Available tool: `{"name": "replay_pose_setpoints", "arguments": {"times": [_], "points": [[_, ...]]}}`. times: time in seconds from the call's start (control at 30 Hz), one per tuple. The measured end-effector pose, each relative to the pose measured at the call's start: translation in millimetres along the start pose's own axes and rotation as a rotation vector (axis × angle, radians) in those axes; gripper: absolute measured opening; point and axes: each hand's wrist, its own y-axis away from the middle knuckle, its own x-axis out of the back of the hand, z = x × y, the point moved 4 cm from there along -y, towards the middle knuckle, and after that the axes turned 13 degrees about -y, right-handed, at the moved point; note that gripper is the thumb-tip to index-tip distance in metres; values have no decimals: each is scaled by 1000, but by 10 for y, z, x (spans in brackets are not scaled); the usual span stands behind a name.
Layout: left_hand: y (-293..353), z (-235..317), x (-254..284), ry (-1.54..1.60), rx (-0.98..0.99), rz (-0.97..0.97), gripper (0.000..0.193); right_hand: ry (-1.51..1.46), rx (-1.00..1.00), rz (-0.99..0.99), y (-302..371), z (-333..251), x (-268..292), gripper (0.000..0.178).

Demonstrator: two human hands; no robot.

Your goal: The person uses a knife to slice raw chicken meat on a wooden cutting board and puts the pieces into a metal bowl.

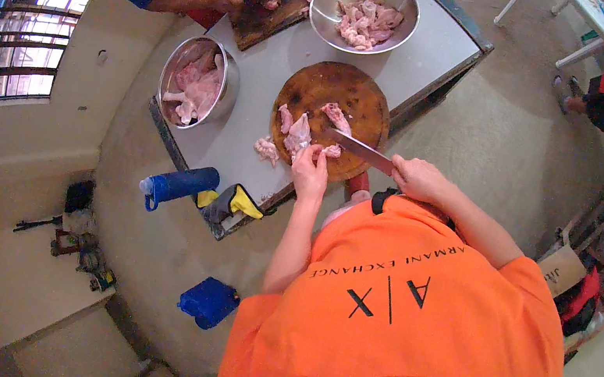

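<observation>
My right hand (422, 181) is closed round the handle of a large knife (362, 151), whose blade reaches left over a round wooden chopping board (311, 83). My left hand (310, 174) is at the board's near edge, its fingers pinched on a piece of raw chicken (300, 133). Just right of those fingertips lies a small chicken scrap (332, 151). Another chicken piece (338, 118) is beyond the blade tip, and a narrow one (285, 118) sits at the board's left. Pale trimmings (266, 150) rest on the table beside the board.
Metal bowls of raw chicken stand at the left (227, 94) and far side (407, 35) of the table (260, 75). Across it, a co-worker's hands (227, 0) cut meat on a rectangular board (252, 32). A blue bottle (180, 183) and a yellow-grey cloth (224, 204) lie near the left corner.
</observation>
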Motion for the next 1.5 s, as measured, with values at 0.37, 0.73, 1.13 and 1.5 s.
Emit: {"name": "replay_pose_setpoints", "arguments": {"times": [0.37, 0.73, 1.13, 1.5], "points": [[138, -216, -167, -85, 210, -91, 16, 216, 61, 60, -9, 122, -148, 23], [115, 64, -175, -215, -164, 8, 25, 245, 201, 40, 6, 93, -229, 23], [133, -160, -68, 49, 163, -33, 13, 196, 108, 63, 9, 90, -294, 17], [-250, -120, -231, 566, 213, -206, 7, -57, 40, 547, 241, 298, 222, 16]]}}
